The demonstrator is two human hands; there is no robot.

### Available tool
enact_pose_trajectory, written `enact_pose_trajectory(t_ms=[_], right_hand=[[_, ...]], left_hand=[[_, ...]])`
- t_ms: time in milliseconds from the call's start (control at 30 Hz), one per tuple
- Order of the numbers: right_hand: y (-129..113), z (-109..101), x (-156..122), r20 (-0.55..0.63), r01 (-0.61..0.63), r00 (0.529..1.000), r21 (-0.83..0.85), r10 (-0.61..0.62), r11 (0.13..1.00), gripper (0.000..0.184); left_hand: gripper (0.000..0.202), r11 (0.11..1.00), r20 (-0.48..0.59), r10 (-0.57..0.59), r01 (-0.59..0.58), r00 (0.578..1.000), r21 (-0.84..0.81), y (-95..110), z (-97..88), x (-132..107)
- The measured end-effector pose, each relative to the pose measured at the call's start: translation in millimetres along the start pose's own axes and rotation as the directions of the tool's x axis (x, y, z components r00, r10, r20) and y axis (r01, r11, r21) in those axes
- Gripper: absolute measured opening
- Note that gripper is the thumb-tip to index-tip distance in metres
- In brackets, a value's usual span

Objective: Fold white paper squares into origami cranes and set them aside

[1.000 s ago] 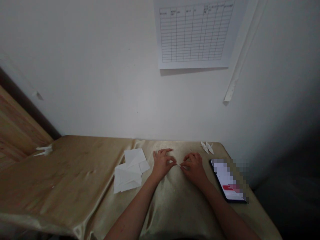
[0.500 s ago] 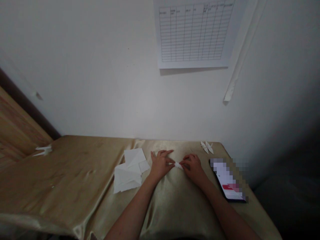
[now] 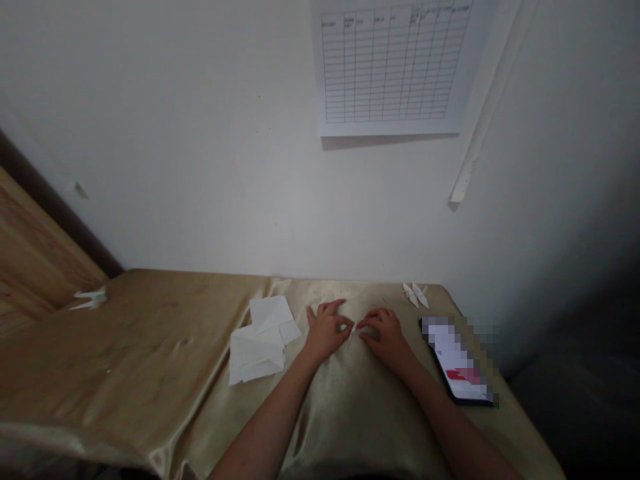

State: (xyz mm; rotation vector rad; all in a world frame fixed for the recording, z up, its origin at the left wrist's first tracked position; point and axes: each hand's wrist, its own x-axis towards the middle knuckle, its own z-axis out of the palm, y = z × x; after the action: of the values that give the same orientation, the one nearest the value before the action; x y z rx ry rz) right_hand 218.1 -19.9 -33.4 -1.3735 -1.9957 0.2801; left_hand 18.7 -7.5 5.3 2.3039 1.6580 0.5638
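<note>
A small folded piece of white paper (image 3: 353,331) stands narrow between my two hands, just above or on the cloth. My left hand (image 3: 324,331) pinches it from the left with thumb and index finger, the other fingers spread upward. From the right, my right hand (image 3: 385,332) has its thumb and fingertips closed in at the paper's edge. Fingertips cover part of the paper, so its exact shape is hard to make out. White paper sheets (image 3: 257,353) lie overlapping to the left of my left hand. Small folded paper cranes (image 3: 415,295) sit beyond my right hand.
A gold satin cloth (image 3: 150,347) covers the table, with wrinkles running through it. To the right lies a phone (image 3: 457,363) with its screen lit. White paper scraps (image 3: 91,299) are at the far left edge. A printed chart (image 3: 390,67) hangs on the wall behind.
The folded paper has turned from lying sideways between the fingers to a narrower, more upright position. My fingertips have shifted slightly around it. The view has moved a little.
</note>
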Motion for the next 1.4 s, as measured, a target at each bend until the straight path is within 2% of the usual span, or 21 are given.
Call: enact_pose_trajectory(t_ms=[233, 367, 567, 833, 1167, 1400], right_hand=[[1, -2, -1, -0.044, 0.011, 0.999, -0.041, -0.013, 0.999, 0.007], [-2, -2, -2, -0.031, -0.011, 0.999, -0.065, 0.009, 0.998, 0.007], [-3, 0, -1, -0.011, -0.045, 0.999, -0.118, 0.044, 0.992, 0.011], [-6, 2, -2, -0.003, -0.056, 0.998, -0.14, 0.056, 0.989, 0.023], [-8, 3, -1, -0.025, -0.134, 0.991, -0.1, 0.132, 0.986, 0.007], [-8, 6, 4, -0.014, -0.187, 0.982, -0.064, 0.186, 0.98, 0.007]], left_hand=[[0.014, 1.0, 0.018, 0.007, -0.007, 1.0, -0.004, 0, 1.0, -1], [0.026, 0.999, -0.004, 0.028, -0.028, 1.0, -0.024, -2, 3.9, 0], [0.007, 0.999, 0.053, 0.05, -0.049, 0.997, -0.016, -2, 3.3, 1], [0.011, 0.998, 0.059, 0.066, -0.065, 0.996, -0.022, -4, 8.1, -2], [0.007, 0.999, 0.08, 0.028, -0.026, 0.996, -0.023, -2, 4.0, -1], [0.005, 1.0, 0.089, 0.027, -0.026, 0.996, -0.016, -3, -3.3, -2]])
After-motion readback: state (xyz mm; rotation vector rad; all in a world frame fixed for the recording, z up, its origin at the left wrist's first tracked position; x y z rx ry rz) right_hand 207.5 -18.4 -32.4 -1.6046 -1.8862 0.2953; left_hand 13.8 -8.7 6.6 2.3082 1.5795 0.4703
